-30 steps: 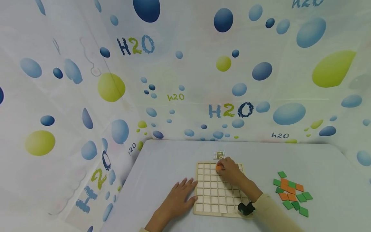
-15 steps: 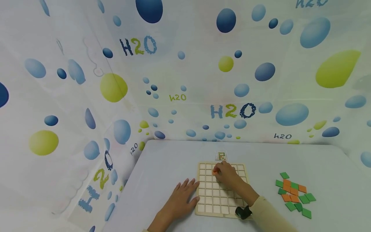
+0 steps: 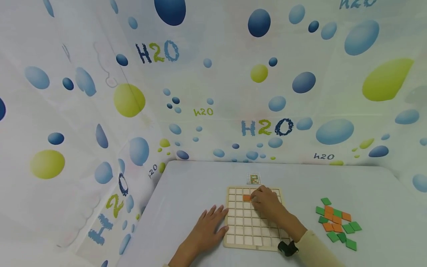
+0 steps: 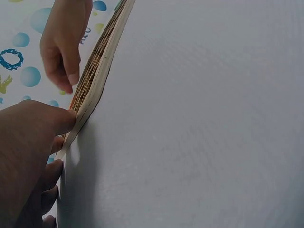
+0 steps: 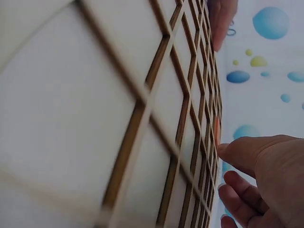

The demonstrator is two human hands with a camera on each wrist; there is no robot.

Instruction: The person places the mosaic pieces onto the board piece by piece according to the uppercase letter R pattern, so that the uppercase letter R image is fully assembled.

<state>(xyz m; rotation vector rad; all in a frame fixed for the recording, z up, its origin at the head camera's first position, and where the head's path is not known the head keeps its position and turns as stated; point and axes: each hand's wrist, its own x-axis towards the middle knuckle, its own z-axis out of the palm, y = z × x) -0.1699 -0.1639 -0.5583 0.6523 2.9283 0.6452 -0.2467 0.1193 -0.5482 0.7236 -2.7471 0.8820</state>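
Note:
A square wooden grid board (image 3: 248,231) lies on the white table. One orange square tile (image 3: 247,198) sits in a cell near its far side, and a sliver of orange shows in the right wrist view. My right hand (image 3: 267,202) is over the board just right of that tile, fingers loosely bent. In the right wrist view the thumb (image 5: 244,152) stands apart from the fingers, its tip close to the orange tile, with nothing seen between them. Whether it touches the tile is unclear. My left hand (image 3: 207,228) lies palm down, fingertips and thumb against the board's left edge.
Several loose green and orange tiles (image 3: 337,218) lie in a cluster to the right of the board. A small printed pattern card (image 3: 253,178) is just beyond the board's far edge. A black strap device (image 3: 287,248) is on my right wrist. Patterned sheeting surrounds the table.
My right hand brought the orange tile toward me and left into a board cell, then drew back slightly to the right, leaving the tile there. The left hand stays at the board's edge.

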